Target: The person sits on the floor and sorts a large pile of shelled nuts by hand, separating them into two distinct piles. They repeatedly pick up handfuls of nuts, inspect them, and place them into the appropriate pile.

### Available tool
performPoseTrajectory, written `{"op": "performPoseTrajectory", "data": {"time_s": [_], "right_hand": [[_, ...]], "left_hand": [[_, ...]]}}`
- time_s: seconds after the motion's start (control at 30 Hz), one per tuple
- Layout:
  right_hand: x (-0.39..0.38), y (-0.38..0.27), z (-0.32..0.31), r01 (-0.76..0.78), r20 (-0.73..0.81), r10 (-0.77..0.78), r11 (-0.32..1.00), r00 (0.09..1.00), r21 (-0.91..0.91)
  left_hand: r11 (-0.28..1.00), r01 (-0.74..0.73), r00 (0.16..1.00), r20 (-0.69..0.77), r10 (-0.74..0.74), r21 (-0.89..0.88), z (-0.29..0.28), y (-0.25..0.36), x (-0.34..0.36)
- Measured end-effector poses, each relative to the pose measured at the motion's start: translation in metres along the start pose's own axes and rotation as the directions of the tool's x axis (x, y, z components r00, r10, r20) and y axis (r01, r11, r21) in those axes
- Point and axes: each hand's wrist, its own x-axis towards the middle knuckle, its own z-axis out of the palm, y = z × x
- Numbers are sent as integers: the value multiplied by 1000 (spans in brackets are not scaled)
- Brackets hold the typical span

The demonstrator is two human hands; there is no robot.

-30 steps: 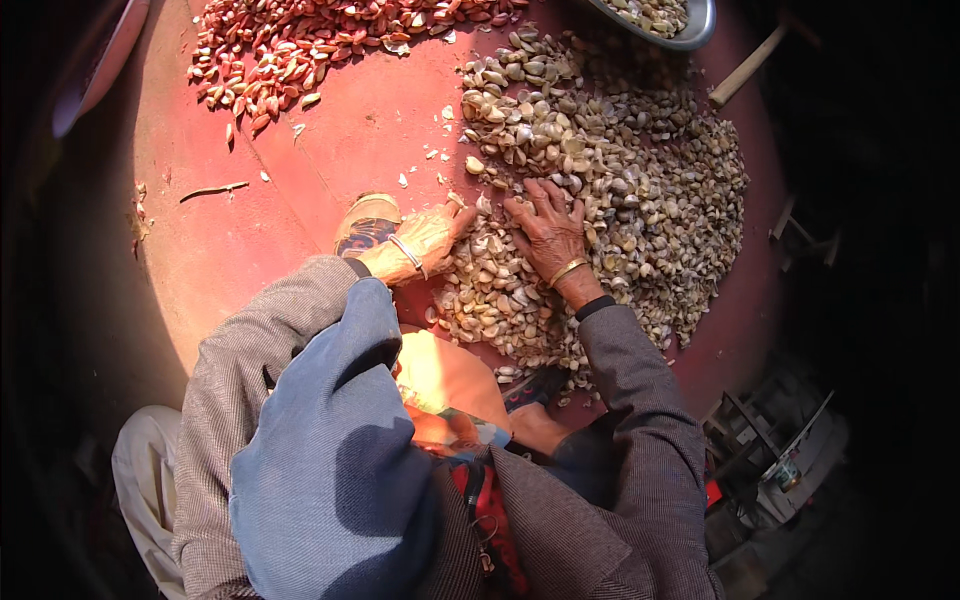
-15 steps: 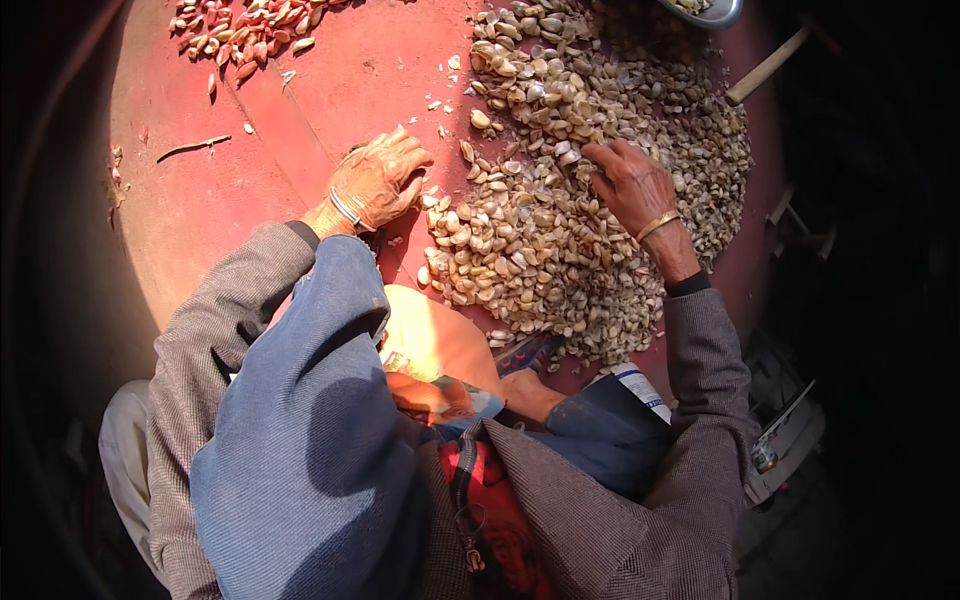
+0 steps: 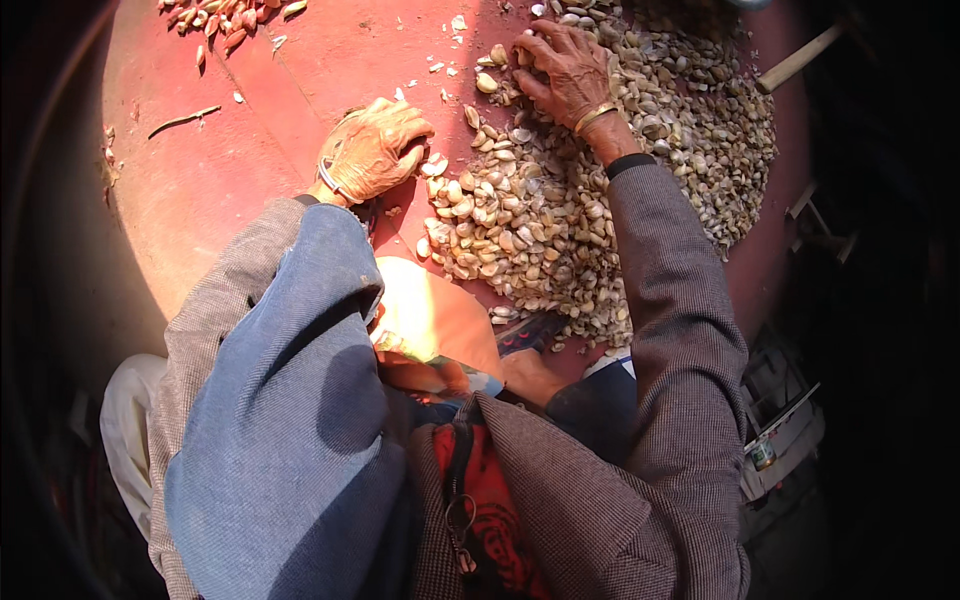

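A large pile of pale garlic cloves spreads over the red surface. My left hand rests at the pile's left side, fingers curled; what they hold, if anything, is hidden. My right hand reaches onto the upper left part of the pile, fingers spread and bent, their tips touching cloves. Both wrists wear bangles. Below my hands are my blue-clad knee and part of a bare foot.
Reddish cloves lie at the top left. A metal bowl's rim shows at the top right, above a wooden-handled tool. Metal pieces and a small container sit at the lower right. A thin twig lies on the red surface.
My right hand has moved from the middle of the pile up toward its top left. My left hand has moved up and left, and its fingers are more curled.
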Motion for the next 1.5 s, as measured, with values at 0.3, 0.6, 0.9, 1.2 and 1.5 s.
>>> {"op": "performPoseTrajectory", "data": {"time_s": [0.3, 0.6, 0.9, 1.2, 1.5], "right_hand": [[-176, 3, -64, -207, 313, 210, 977, 926, -43], [-220, 5, -151, -384, 788, 363, 907, 498, -175], [0, 28, -64, -129, -60, 126, 991, 990, -47], [89, 21, 37, -225, -295, 179, 966, 938, -127], [-29, 71, 9, -515, -138, 504, 856, 852, -52]], "left_hand": [[999, 10, 999, -42, -12, -38, 2, -1, -2], [999, -1, 999, -45, -1, -42, 2, -2, -2], [999, 26, 999, -28, -25, 19, -5, 8, 1], [999, -9, 1000, 0, 9, 32, -9, 12, 9], [1000, -28, 999, -17, 28, 1, -6, 11, 9]]}}
